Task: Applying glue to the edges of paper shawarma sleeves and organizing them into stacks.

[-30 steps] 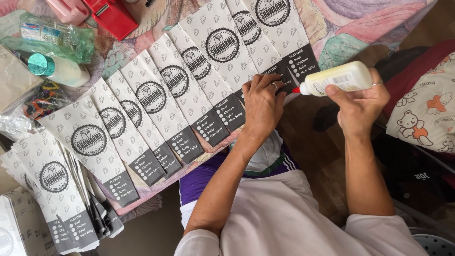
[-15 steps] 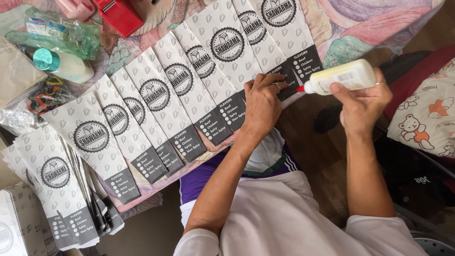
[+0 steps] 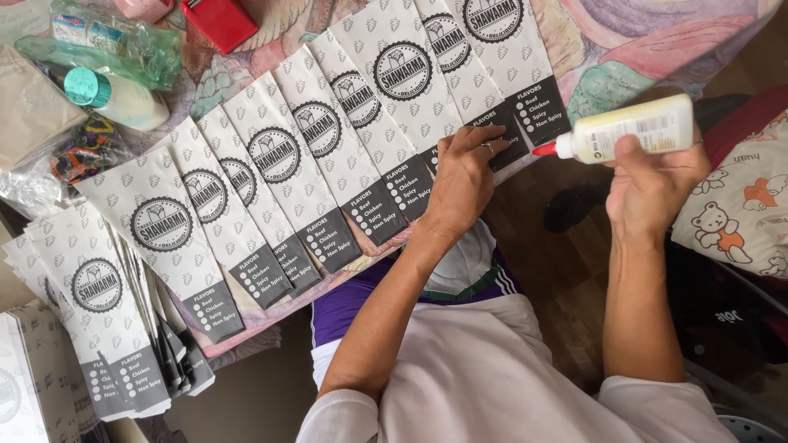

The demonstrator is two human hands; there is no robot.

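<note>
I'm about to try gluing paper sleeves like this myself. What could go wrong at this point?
The glue bottle in the right hand lies sideways, red nozzle beside the sleeves: a drip could mark a printed face. The paper sleeves overlap closely, so stray glue might bond neighbours. The left hand pins only the end ones; others overhang the table edge and could slip.

White-and-grey printed paper sleeves (image 3: 328, 156), cream glue bottle (image 3: 632, 129) red-tipped, floral tablecloth (image 3: 648, 41)

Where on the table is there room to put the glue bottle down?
The bare flowered tablecloth beyond the last white printed paper sleeve, up from the right hand holding the pale glue bottle, is free. Left of there is crowded: overlapped sleeves under the left hand, then a red box and plastic bags.
</note>
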